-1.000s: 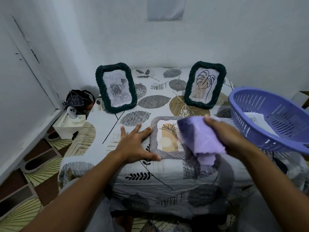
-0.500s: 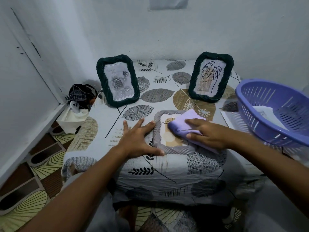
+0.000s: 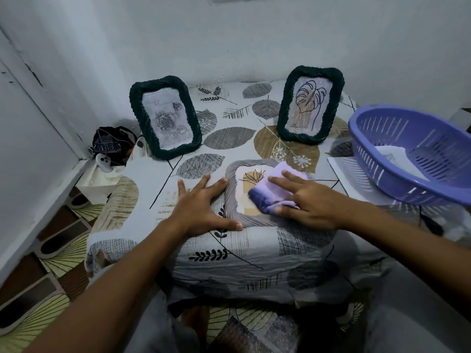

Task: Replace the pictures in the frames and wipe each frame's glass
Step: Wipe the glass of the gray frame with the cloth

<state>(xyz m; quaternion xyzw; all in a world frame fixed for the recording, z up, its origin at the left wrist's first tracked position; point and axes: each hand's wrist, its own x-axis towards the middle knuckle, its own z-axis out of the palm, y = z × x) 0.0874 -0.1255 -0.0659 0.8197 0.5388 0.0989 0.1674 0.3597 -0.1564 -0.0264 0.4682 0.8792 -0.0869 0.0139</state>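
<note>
Looks like the wiping step: the right hand (image 3: 309, 203) is pressing a purple cloth (image 3: 274, 193) onto the glass of the grey frame (image 3: 233, 192) lying flat on the table (image 3: 229, 138), fingers straight and spread. The left hand (image 3: 201, 208) is bracing the frame's edge, fingers splayed. Next I'd guess it's sweeping across the uncovered glass.

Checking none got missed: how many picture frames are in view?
3. A dark green frame stands back left, another dark green frame back right, and a grey frame lies flat under the hands. None seems hidden.
</note>
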